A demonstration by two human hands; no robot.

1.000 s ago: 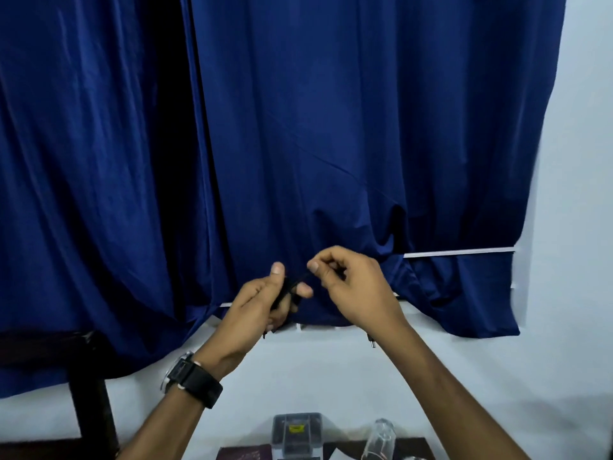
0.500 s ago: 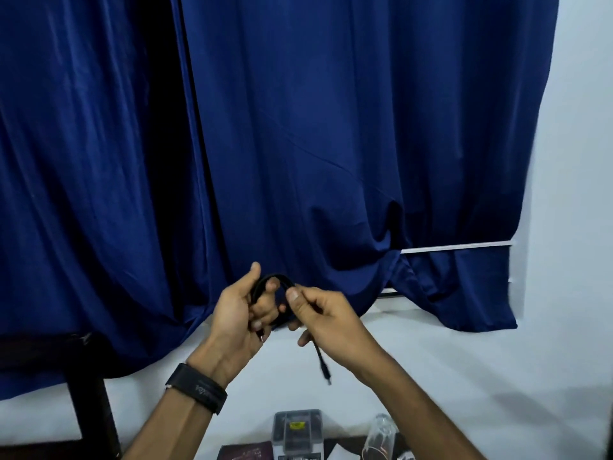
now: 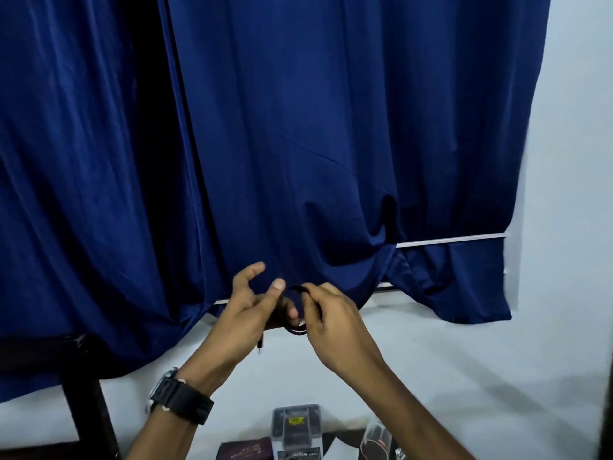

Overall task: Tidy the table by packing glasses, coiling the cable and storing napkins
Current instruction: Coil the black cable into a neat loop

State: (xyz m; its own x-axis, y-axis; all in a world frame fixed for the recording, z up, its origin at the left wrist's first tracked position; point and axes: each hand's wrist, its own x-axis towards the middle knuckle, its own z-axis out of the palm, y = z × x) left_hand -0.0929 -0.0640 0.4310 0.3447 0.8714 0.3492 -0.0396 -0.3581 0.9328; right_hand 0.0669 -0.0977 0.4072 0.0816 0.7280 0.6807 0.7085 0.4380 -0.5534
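A thin black cable, wound into a small loop, is held up in front of the blue curtain. The loop is pinched between the left hand and right hand; right fingers are clamped on its top, left fingers closed on its left side. One plug end hangs below the left palm.
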